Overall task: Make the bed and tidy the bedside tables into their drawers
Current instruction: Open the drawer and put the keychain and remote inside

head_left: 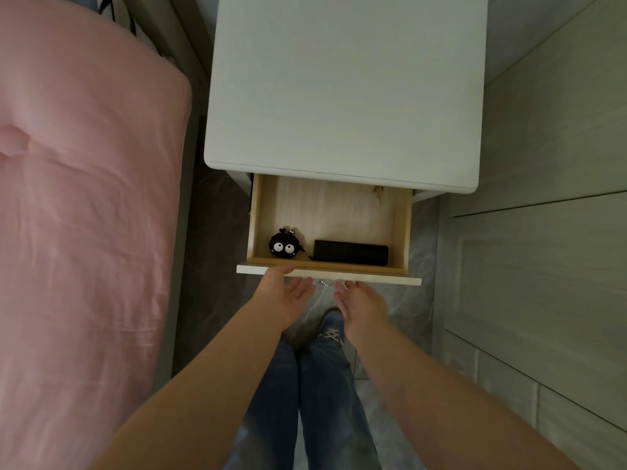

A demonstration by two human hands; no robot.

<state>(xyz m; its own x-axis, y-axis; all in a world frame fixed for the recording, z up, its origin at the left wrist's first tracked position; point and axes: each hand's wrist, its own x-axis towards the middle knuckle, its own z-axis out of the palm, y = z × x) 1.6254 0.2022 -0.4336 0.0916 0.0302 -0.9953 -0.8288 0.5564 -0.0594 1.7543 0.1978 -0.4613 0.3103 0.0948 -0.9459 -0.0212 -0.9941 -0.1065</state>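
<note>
A white bedside table stands ahead with its wooden drawer pulled out. Inside the drawer, near the front, lie a round black case with cartoon eyes and a flat black rectangular box. My left hand is open, its fingers touching the drawer's white front panel at the left. My right hand is open just below the front panel, near a small metal handle. The bed with a pink cover lies to the left.
A pale wardrobe or wall panel runs along the right. Grey tiled floor shows between the bed and the table. My legs in blue jeans and one shoe are below the drawer.
</note>
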